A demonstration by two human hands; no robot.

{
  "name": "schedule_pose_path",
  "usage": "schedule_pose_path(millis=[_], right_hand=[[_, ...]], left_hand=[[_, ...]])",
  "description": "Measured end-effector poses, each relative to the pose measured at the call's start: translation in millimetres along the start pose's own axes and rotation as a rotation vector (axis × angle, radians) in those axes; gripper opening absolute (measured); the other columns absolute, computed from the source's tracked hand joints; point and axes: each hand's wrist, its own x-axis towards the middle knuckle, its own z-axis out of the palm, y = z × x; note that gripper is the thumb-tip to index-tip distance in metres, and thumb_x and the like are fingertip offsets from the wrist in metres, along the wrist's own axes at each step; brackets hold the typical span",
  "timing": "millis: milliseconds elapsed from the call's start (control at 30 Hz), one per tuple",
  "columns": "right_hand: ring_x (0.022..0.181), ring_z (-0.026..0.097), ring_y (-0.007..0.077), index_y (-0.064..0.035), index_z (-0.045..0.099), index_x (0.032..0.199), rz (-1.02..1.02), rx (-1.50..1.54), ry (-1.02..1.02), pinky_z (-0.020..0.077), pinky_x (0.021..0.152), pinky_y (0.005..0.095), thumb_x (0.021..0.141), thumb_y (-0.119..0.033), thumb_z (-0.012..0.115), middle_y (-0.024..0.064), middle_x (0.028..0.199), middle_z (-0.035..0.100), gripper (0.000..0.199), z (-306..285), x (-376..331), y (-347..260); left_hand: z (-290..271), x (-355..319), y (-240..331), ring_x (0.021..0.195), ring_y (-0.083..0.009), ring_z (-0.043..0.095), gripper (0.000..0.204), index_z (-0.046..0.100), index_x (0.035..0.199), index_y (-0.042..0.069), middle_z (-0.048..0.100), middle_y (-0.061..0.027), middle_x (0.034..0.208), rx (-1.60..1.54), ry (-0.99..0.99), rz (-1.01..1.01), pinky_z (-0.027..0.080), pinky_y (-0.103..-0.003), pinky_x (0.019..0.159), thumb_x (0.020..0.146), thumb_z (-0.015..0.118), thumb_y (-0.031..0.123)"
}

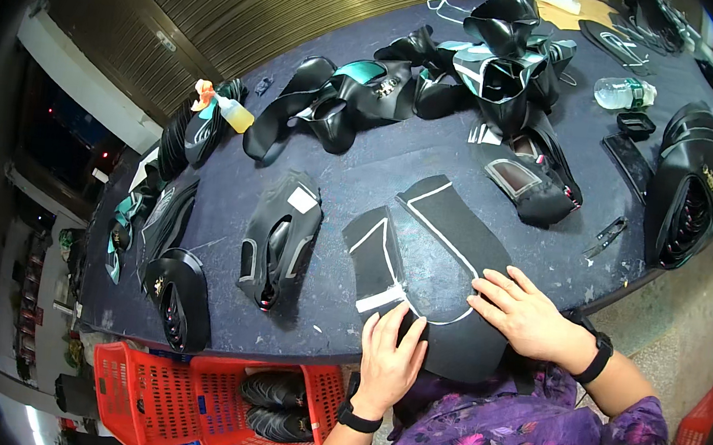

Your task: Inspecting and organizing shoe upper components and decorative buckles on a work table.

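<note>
A black U-shaped shoe upper [469, 347] lies flat at the table's near edge, pale lines along its inner edge and a white strip on its left arm. My left hand [392, 352] rests on the lower left of the upper, fingers stretched out, fingertips by the white strip. On the right side of its curve, my right hand [525, 314] lies flat with fingers spread. Neither hand grips anything. Left of the upper is a stack of black shoe pieces [309, 218] with a white tag. Another stack of uppers [541, 198] sits beyond my right hand.
A dark cloth-covered table [381, 151] carries heaps of black and teal shoe pieces [361, 93] at the back. A spray bottle [236, 114] stands back left; a clear bottle [620, 94], phone [628, 164] and thread snips [607, 236] lie right. Red baskets [211, 364] stand below the front edge.
</note>
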Motion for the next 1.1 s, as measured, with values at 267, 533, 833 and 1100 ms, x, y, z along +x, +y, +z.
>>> schedule_pose_path(millis=[267, 533, 833, 1100], right_hand=[[0.109, 0.047, 0.0303, 0.0049, 0.05, 0.109, -0.026, 0.182, 0.144, 0.0364, 0.095, 0.0388, 0.073, -0.01, 0.05, 0.0176, 0.113, 0.049, 0.039, 6, -3, 0], [0.11, 0.046, 0.0314, 0.0046, 0.051, 0.108, -0.038, 0.17, 0.114, 0.0365, 0.095, 0.0381, 0.073, -0.01, 0.05, 0.0179, 0.114, 0.048, 0.038, 6, -4, 0], [0.114, 0.042, 0.032, -0.0027, 0.051, 0.114, -0.065, 0.121, 0.032, 0.032, 0.098, 0.0412, 0.074, -0.011, 0.049, 0.018, 0.118, 0.046, 0.041, 3, -5, -2], [0.114, 0.041, 0.0316, -0.0014, 0.051, 0.114, -0.078, 0.063, -0.009, 0.0311, 0.098, 0.0424, 0.074, -0.013, 0.049, 0.018, 0.118, 0.046, 0.041, 2, -3, -5]], left_hand=[[-2, 24, 14, 0.105, -0.031, 0.045, 0.024, 0.061, 0.089, 0.008, 0.05, -0.0126, 0.111, 0.0, 0.073, -0.03, 0.031, -0.043, 0.092, 0.067, 0.067, 0.007], [1, 26, 11, 0.107, -0.0309, 0.044, 0.018, 0.06, 0.084, 0.007, 0.05, -0.0125, 0.111, -0.015, 0.04, -0.019, 0.03, -0.044, 0.093, 0.067, 0.067, 0.007], [-2, 31, 10, 0.114, -0.0361, 0.038, 0.017, 0.056, 0.085, 0.004, 0.045, -0.0163, 0.116, -0.048, -0.049, 0.002, 0.027, -0.047, 0.096, 0.07, 0.063, 0.004], [-4, 34, 7, 0.117, -0.038, 0.034, 0.014, 0.055, 0.085, 0.004, 0.043, -0.0182, 0.12, -0.055, -0.129, 0.04, 0.022, -0.053, 0.098, 0.072, 0.061, 0.004]])
